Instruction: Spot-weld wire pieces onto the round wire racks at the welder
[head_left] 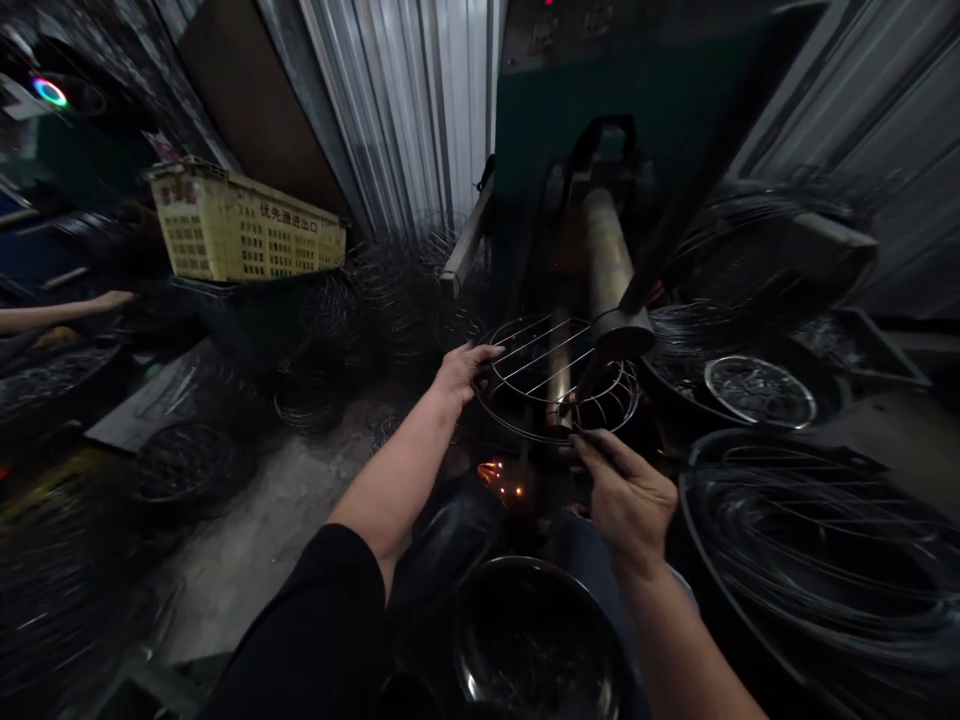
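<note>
A round wire rack (530, 372) with parallel bars across its ring lies roughly level at a welding machine, around the lower copper-coloured electrode (559, 385). My left hand (459, 375) grips the rack's left rim, thumb and fingers closed on it. At the near right side of the rim, my right hand (628, 492) is closed in a pinch around something slim and dark, too dim to name. The thick upper cylinder (609, 255) of the machine ends just above the rack. Orange sparks (499, 478) fly below the rim.
A black bowl (536, 640) sits between my legs. Coils of wire (817, 560) fill a large tub at right, with a wire-rimmed disc (760, 392) behind. A yellow crate (247, 225) stands at left. Another person's arm (67, 312) reaches in at far left.
</note>
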